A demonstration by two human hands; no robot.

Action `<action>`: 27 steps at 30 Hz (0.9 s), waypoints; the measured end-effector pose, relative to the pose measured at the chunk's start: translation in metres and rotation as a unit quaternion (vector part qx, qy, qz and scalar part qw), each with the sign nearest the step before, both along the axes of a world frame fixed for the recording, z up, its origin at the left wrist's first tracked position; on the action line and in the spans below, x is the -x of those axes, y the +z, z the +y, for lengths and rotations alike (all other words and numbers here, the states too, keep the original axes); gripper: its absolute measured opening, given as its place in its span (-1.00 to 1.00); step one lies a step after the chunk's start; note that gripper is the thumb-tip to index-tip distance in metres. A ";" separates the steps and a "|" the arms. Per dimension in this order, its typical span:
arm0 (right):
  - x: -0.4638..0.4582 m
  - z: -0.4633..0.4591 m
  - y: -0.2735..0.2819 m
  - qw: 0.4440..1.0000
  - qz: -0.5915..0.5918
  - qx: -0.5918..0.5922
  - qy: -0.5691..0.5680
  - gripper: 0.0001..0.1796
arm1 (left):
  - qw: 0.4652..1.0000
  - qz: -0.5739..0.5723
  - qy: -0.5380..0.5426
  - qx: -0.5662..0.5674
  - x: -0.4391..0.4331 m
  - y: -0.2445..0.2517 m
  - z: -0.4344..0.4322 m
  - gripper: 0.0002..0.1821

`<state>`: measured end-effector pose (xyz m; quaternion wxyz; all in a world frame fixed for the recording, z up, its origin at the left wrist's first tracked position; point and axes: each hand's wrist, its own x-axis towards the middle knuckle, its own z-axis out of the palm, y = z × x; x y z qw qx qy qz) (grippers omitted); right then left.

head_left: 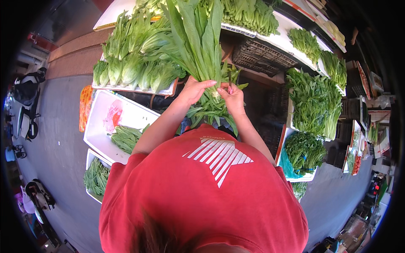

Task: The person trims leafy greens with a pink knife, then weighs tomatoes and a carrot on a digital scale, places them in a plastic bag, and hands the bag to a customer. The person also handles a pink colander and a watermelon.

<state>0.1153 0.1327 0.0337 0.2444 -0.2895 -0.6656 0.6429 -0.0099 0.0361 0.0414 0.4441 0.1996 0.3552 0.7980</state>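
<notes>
My left hand (196, 90) grips a bunch of long-leaved lettuce (202, 47) near its base, thumb across the stem. Its leaves point away from me and the pale cut end faces my body. In my right hand (233, 98) is a small knife with a pink handle (230, 90); its narrow dark blade (230, 77) points up and away. The right thumb rests by the stem end. Loose lettuce leaves (210, 112) lie below both hands, in front of my lap.
Upright lettuces (136, 71) fill a tray ahead on the left. A white foam box (98, 126) with leafy greens (126, 139) stands by my left arm. Crates of water spinach (311, 101) and bundled greens (303, 153) are on the right. Black plastic crates (262, 57) sit under the stall.
</notes>
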 end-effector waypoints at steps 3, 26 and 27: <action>-0.001 -0.001 -0.001 0.989 0.051 0.121 -0.063 -0.88 | 1.000 0.016 0.016 0.002 -0.006 0.003 0.005 -0.53; -0.006 0.028 0.000 0.927 0.104 0.360 0.000 -0.67 | 0.957 0.245 0.070 0.136 -0.004 -0.020 -0.009 -0.41; -0.004 0.026 0.005 0.914 0.155 0.372 0.035 -0.68 | 0.928 0.320 0.068 0.178 -0.001 -0.023 -0.009 -0.41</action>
